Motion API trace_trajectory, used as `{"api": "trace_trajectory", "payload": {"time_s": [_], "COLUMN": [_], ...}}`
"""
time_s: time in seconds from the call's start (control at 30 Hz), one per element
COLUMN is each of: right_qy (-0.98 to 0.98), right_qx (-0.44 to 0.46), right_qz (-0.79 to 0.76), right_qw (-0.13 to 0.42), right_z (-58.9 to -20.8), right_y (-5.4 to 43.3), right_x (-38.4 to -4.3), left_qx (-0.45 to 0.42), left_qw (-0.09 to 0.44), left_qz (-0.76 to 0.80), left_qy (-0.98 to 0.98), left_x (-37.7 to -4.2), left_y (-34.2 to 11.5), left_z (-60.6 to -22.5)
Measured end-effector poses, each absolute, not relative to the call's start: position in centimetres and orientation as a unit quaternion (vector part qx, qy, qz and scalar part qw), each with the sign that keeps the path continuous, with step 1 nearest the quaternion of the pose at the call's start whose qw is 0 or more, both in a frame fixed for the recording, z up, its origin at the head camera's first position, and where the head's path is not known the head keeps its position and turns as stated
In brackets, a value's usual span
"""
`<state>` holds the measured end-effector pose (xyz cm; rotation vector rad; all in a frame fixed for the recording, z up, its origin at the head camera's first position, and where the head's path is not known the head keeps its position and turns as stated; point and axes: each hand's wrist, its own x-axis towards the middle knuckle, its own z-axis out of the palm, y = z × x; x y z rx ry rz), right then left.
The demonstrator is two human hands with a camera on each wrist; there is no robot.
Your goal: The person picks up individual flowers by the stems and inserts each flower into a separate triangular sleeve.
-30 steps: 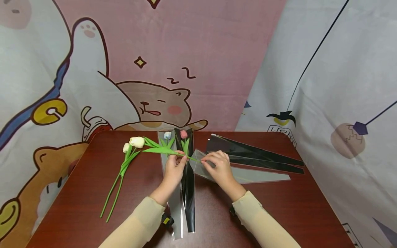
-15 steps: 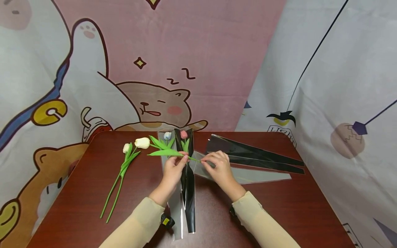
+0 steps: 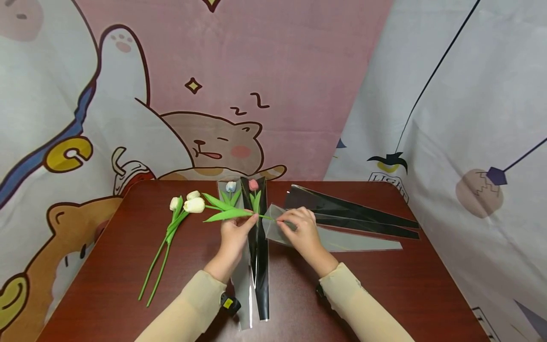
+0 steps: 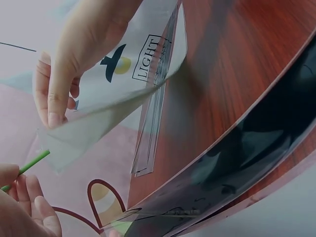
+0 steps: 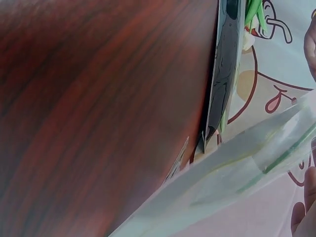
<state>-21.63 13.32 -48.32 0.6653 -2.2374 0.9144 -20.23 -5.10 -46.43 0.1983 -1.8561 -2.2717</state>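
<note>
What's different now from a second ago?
The bloom of the held white tulip has shifted slightly right and lower in the head view, uncovering another white bloom behind it. The left hand has eased a little left, still pinching the tulip. The right hand holding the translucent sleeve, the blue tulip and the pink tulip look unchanged.

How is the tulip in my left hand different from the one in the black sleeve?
The held tulip has a cream bloom; the sleeved tulip has a pink one. The left hand pinches the held tulip, while the sleeved tulip lies in the black sleeve. Both have green leaves.
</note>
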Motion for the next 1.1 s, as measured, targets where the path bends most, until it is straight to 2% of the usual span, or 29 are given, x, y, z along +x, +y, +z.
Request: {"api": "trace_trajectory", "payload": {"time_s": [0.2,0.47,0.7,1.1], "right_qy": [-0.853,-0.858,-0.862,-0.857], "right_qx": [0.238,0.22,0.227,0.231], "right_qz": [0.348,0.344,0.343,0.339], "right_qw": [0.308,0.312,0.296,0.311], "right_z": [-48.4,-48.4,-48.1,-48.3], "right_y": [13.3,13.4,12.8,12.3], "right_x": [-21.7,-21.8,-21.6,-21.6], "left_qx": [0.066,0.046,0.033,0.019], "left_qw": [0.081,0.086,0.043,0.021], "left_qz": [-0.778,-0.76,-0.73,-0.701], "left_qy": [-0.62,-0.642,-0.682,-0.713], "left_x": [-20.1,-20.2,-20.2,-20.1], "left_y": [-5.1,-5.2,-5.0,-4.8], "left_z": [-46.3,-46.1,-46.2,-46.5]}}
